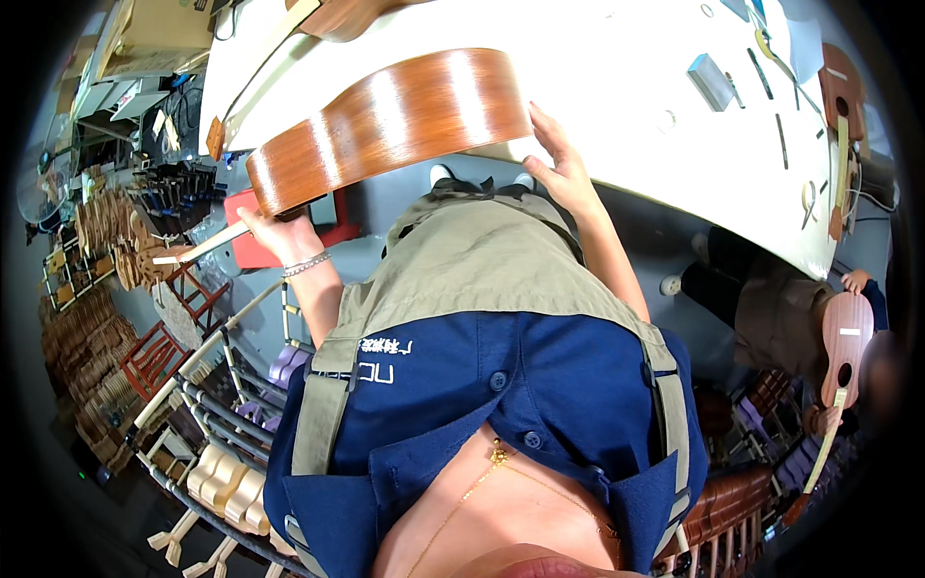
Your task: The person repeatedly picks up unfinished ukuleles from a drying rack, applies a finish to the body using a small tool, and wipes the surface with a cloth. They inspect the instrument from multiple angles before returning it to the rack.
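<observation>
A glossy brown ukulele (385,120) is held on edge in front of me, its curved side turned up. Its pale neck (214,243) points down to the left, and its front and back are mostly out of sight. My left hand (279,236) is closed around the place where neck and body meet. At the other end of the body, my right hand (559,164) bears against the rounded end, its fingers along the edge and the thumb below. Beyond it lies a white worktable (617,96), with part of another brown ukulele (342,17) at its far left.
A grey block (710,82) and several slim tools lie on the table's right. On the right, a co-worker holds another ukulele (848,337). A red stool (252,252) stands below my left hand. Racks of instrument bodies (226,482) fill the left and lower sides.
</observation>
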### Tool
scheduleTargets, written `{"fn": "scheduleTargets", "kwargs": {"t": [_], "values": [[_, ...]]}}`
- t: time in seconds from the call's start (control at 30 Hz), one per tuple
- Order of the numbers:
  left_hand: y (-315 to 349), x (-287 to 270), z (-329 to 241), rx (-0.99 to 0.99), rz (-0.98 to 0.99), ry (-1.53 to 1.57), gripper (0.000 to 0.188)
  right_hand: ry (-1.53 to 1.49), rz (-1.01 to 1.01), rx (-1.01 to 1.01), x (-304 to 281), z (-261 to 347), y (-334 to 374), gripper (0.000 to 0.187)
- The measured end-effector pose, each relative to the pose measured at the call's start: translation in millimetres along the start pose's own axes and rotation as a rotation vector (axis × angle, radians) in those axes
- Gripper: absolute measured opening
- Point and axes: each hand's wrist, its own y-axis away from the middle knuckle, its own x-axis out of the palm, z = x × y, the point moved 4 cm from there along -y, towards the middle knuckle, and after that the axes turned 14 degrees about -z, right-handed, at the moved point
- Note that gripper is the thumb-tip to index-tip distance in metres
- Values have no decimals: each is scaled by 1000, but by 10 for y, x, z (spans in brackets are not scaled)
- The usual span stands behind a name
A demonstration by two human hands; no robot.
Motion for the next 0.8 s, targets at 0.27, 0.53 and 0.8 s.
{"fn": "scheduleTargets", "kwargs": {"t": [0.27, 0.53, 0.8], "values": [[158, 93, -65, 13, 72, 5, 43, -281, -29, 141, -15, -157, -8, 72], [-64, 415, -158, -317, 643, 153, 37, -618, -117, 218, -134, -67, -205, 99], [123, 668, -145, -71, 624, 197, 18, -312, -51, 245, 8, -372, -338, 109]]}}
